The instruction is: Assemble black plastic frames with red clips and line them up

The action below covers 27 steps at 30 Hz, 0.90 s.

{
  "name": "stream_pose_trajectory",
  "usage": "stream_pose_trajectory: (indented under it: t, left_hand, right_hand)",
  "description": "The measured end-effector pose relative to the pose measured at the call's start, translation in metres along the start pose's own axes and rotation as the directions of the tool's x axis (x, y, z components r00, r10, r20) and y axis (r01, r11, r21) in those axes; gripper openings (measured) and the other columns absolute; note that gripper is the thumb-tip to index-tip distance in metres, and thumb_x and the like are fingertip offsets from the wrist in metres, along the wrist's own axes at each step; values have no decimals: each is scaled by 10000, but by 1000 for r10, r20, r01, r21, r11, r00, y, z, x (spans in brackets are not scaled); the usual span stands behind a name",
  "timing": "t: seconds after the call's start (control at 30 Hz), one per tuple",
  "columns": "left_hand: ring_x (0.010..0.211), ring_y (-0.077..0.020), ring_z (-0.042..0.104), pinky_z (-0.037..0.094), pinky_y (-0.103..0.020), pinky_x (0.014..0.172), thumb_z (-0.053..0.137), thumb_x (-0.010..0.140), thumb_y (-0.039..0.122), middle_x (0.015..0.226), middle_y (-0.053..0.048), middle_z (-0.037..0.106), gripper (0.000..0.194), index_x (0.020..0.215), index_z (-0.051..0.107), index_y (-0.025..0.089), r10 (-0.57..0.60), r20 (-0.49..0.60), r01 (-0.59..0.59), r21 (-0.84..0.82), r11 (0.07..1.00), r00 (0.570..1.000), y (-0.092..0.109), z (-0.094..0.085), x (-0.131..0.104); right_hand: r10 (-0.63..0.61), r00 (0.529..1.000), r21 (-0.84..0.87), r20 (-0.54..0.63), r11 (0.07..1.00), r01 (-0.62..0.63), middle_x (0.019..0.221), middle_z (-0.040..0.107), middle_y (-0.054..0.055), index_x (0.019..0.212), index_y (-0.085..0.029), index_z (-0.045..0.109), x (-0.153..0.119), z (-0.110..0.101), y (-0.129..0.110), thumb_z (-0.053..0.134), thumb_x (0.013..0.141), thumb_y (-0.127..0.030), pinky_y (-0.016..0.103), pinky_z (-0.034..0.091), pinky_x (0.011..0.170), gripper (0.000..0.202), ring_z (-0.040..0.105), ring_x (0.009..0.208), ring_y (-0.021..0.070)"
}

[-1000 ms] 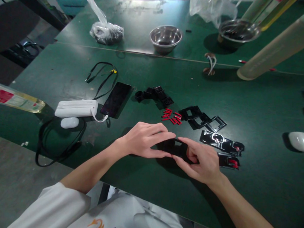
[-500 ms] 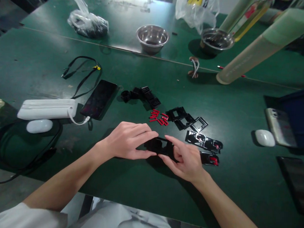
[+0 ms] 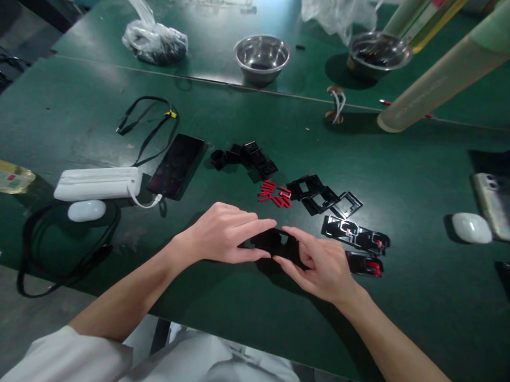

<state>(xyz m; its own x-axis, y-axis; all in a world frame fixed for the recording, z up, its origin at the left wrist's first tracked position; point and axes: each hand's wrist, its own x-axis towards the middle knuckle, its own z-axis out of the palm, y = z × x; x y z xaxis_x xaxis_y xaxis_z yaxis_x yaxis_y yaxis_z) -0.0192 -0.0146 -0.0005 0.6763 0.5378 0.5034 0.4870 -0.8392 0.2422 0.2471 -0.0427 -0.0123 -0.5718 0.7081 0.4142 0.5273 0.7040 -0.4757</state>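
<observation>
A black plastic part with a square opening (image 3: 274, 243) lies between my two hands just above the green table. My left hand (image 3: 226, 234) grips its left end between thumb and fingers. From the other side, my right hand (image 3: 319, 260) pinches it, thumb below and index finger above; the palm hides its right end. Small red plastic clips (image 3: 275, 194) lie in a loose group beyond the part. To their right are thin black square frames (image 3: 321, 198). Beside my right hand sit black assembled pieces (image 3: 356, 234), and another with a red clip (image 3: 367, 264).
Black blocks (image 3: 256, 157) lie behind the clips. On the left are a phone (image 3: 177, 166), a white power bank (image 3: 97, 182) and cables. A steel bowl (image 3: 262, 58), a bagged bundle (image 3: 155, 42) and a long tube (image 3: 443, 80) stand farther back. A white earbud case (image 3: 471, 227) is at right.
The whole view has shifted, so everything appears farther right. Both hands keep their hold on the black part, with little change in finger position.
</observation>
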Motion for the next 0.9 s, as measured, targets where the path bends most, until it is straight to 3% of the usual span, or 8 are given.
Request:
stream_pose_trajectory:
  t: [0.27, 0.9]
  left_hand:
    - [633, -135, 732, 485, -268, 595, 598, 1028, 569, 761, 2, 764, 502, 1278, 668, 140, -19, 45, 19, 7, 1000, 999, -1, 0, -1]
    - [662, -148, 740, 469, -271, 602, 625, 1028, 544, 781, 7, 764, 428, 1181, 698, 151, -45, 101, 47, -18, 999, 994, -3, 3, -1]
  right_hand:
    - [-5, 1000, -19, 8, 1000, 5, 597, 591, -71, 1411, -130, 592, 2, 1, 0, 659, 1038, -396, 251, 375, 478, 463, 541, 454, 104]
    - [18, 999, -56, 37, 998, -16, 625, 623, -59, 1399, -149, 587, 1, 2, 3, 624, 1052, -399, 262, 370, 486, 430, 525, 436, 108]
